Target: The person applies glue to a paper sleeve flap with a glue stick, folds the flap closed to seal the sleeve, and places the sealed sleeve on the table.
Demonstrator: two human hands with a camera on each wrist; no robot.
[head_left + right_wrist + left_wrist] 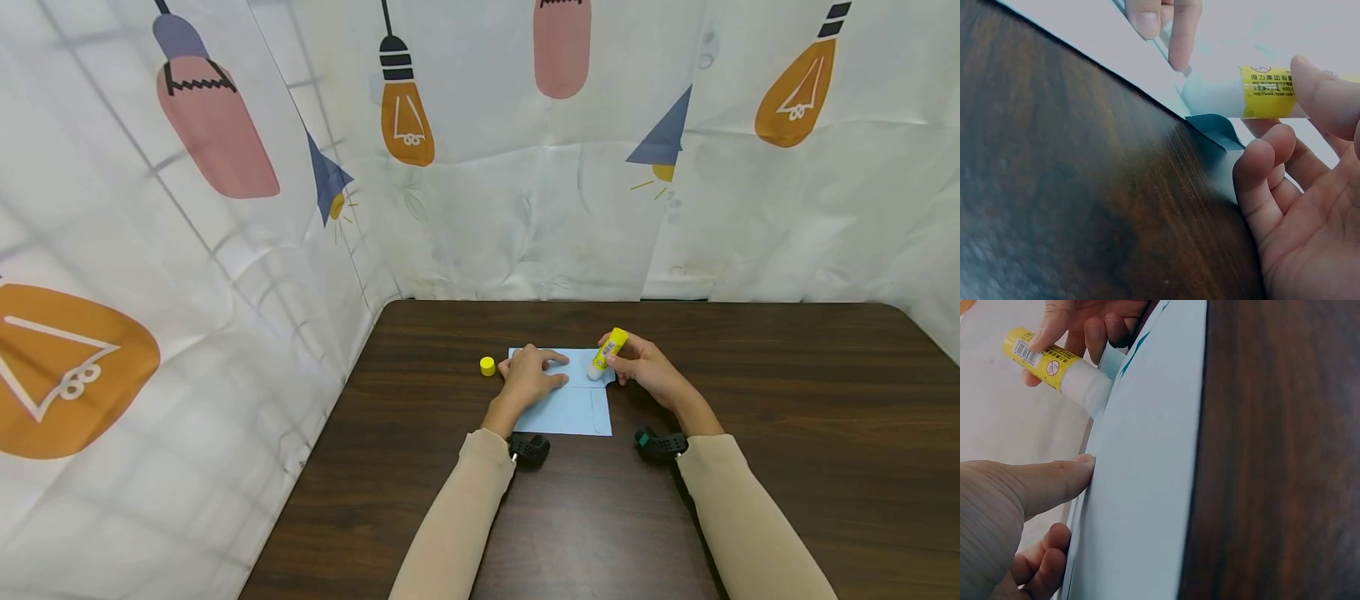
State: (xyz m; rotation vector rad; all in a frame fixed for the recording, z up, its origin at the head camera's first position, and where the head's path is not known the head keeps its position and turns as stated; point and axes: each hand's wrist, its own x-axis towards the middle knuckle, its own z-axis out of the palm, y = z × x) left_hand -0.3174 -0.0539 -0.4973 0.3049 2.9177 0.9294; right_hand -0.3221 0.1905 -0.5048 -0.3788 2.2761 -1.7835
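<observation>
Glue [615, 342] tilts in the right hand [648, 365], pinched by thumb and fingers, its white end [595, 372] on blue paper [562, 412] at two o'clock from the paper's middle. The left hand [527, 379], fingers spread and gripping nothing, rests on the paper; a cap [487, 367] sits just beside that hand, at nine o'clock.

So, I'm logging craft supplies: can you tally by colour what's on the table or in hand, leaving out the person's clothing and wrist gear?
Yellow: 2 (glue stick, with a white end; loose cap)
Light blue: 1 (folded paper, possibly an envelope)
Total: 3
</observation>
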